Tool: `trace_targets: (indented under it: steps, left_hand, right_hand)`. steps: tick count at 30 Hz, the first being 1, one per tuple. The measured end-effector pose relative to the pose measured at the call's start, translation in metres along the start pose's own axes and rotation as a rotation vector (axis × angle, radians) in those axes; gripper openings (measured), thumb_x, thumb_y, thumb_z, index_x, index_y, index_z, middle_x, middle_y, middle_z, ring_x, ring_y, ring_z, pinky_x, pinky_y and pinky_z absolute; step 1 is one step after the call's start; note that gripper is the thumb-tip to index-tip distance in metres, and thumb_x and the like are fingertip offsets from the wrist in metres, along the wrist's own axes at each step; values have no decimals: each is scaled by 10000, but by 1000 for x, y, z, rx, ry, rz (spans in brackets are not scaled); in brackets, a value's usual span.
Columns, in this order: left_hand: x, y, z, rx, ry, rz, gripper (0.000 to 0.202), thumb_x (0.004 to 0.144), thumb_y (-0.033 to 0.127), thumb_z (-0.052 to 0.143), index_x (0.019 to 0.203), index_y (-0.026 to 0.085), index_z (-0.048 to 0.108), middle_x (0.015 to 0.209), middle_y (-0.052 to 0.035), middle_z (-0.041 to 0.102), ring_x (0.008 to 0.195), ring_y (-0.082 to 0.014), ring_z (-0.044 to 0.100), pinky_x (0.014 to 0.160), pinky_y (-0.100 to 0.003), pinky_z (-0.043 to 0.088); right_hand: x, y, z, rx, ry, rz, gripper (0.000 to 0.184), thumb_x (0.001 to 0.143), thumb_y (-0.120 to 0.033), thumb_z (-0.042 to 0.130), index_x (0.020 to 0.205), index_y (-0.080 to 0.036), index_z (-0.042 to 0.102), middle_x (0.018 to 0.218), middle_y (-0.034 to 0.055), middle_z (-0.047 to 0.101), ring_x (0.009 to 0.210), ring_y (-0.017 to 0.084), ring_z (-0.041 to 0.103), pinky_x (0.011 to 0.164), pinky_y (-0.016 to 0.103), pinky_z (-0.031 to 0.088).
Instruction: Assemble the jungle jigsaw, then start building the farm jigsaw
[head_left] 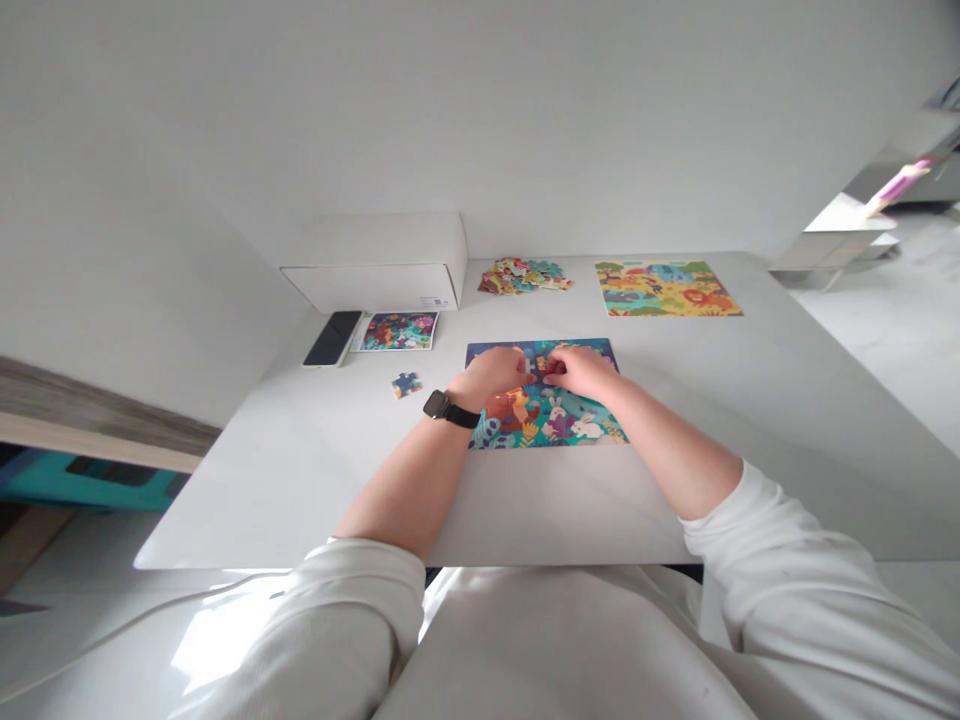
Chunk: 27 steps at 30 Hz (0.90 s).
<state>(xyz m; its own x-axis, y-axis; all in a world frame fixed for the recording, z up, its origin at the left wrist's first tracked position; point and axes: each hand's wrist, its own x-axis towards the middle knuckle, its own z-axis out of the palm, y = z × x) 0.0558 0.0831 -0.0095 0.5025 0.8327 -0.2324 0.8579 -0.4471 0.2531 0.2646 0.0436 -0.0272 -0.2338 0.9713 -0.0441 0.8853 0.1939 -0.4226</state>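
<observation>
White surface (750, 420) in front of you carries a blue jigsaw puzzle (555, 420), lying flat with its long side running left to right. Your left hand (495, 374) and right hand (581, 370) rest on its far half. Their curled fingertips nearly meet at the middle, and you cannot tell whether they pinch a piece. One loose piece (405, 384) lies apart to the puzzle's left, nearer your left hand, just left of your watch (448, 407).

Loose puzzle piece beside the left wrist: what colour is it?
The loose puzzle piece is mostly blue with orange bits; head view.
</observation>
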Motion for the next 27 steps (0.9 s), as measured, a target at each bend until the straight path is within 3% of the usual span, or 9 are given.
trace_targets:
  steps: [11, 14, 18, 24, 27]
  left_hand:
    - [-1, -4, 1, -13, -35, 32, 348, 873, 559, 724, 980, 233, 781, 889, -60, 792, 810, -241, 727, 677, -304, 465]
    - [-2, -5, -1, -7, -57, 54, 418, 797, 599, 801, 1020, 247, 767, 905, -49, 787, 821, -251, 724, 674, -308, 461]
    - [-4, -3, -3, -7, -74, 40, 392, 805, 579, 808, 1008, 246, 768, 871, -46, 774, 824, -256, 721, 689, -316, 462]
    - [-2, -3, 0, -30, -45, 18, 292, 846, 515, 779, 978, 255, 793, 870, -34, 781, 820, -238, 720, 705, -305, 474]
    - [3, -6, 5, -43, -10, 17, 268, 866, 506, 751, 943, 255, 807, 862, -41, 784, 820, -237, 726, 705, -304, 483]
  right_hand:
    - [1, 0, -2, -3, -8, 48, 131, 927, -363, 809, 981, -246, 782, 980, 40, 821, 877, 208, 726, 703, 283, 427]
    - [1, 0, -7, 10, -95, 12, 176, 871, -311, 861, 1012, -244, 780, 965, 28, 815, 852, 199, 720, 685, 276, 422]
    - [1, 1, -11, 2, -126, -6, 279, 806, -305, 912, 1042, -242, 777, 972, 21, 807, 850, 199, 713, 662, 277, 409]
    - [3, 4, -7, 53, -103, 43, 96, 891, -247, 815, 973, -233, 767, 940, 20, 812, 843, 185, 725, 681, 271, 427]
    - [3, 3, -3, 38, -62, 54, 92, 901, -298, 815, 940, -239, 757, 937, 18, 817, 838, 191, 726, 674, 277, 419]
